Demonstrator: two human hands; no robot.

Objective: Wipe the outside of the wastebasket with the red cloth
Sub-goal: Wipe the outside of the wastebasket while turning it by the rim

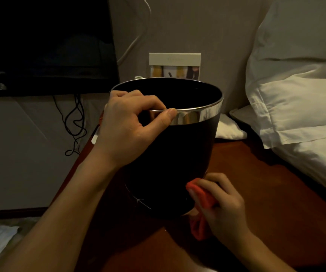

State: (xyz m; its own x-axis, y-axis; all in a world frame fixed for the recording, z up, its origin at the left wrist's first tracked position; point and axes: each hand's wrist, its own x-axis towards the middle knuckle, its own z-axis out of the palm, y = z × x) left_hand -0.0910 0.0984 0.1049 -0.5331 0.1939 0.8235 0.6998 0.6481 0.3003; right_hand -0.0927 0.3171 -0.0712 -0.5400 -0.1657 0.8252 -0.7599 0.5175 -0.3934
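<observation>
Two hands: left grip (130, 122) pinches wastebasket (173, 160) rim, right grip (223, 209) holds red cloth (201, 195).

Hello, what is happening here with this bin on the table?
A person is cleaning a black wastebasket that stands on a wooden table beside a bed. The left hand grips its silver rim to steady it. The right hand holds a red cloth against the lower outside wall, near the base.

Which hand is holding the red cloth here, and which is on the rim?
The right hand grips the red cloth, pressing it low against the wastebasket. The left hand pinches the shiny rim instead.
</observation>
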